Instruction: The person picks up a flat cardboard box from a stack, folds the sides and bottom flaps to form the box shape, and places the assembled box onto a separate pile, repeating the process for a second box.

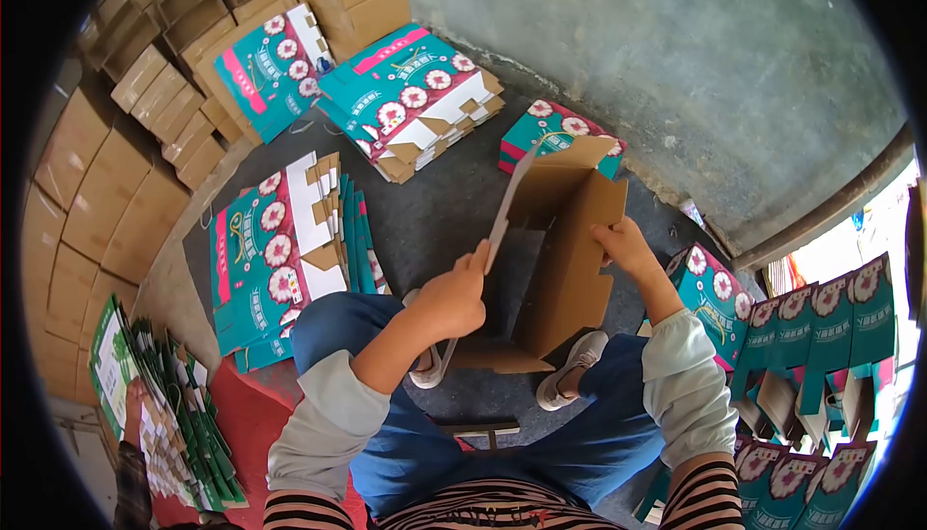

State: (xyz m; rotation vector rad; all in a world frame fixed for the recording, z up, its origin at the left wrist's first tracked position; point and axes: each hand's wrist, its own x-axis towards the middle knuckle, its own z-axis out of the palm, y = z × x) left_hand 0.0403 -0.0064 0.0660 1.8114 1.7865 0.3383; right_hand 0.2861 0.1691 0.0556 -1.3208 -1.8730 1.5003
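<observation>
Between my knees an opened cardboard box stands with its brown inner faces and flaps showing, and the floor is visible through it. My left hand grips the edge of its left panel, fingers wrapped round it. On the right, my right hand holds the upper edge of the right brown panel, thumb on the inner side. Left of my left knee lies a stack of flat teal printed cartons. Beyond the box sits a closed teal box near the wall.
More flat teal cartons lie ahead; brown boxes are piled at left. Another person's hand touches green flat cartons at lower left. Teal boxes are stacked at right. A grey wall rises ahead.
</observation>
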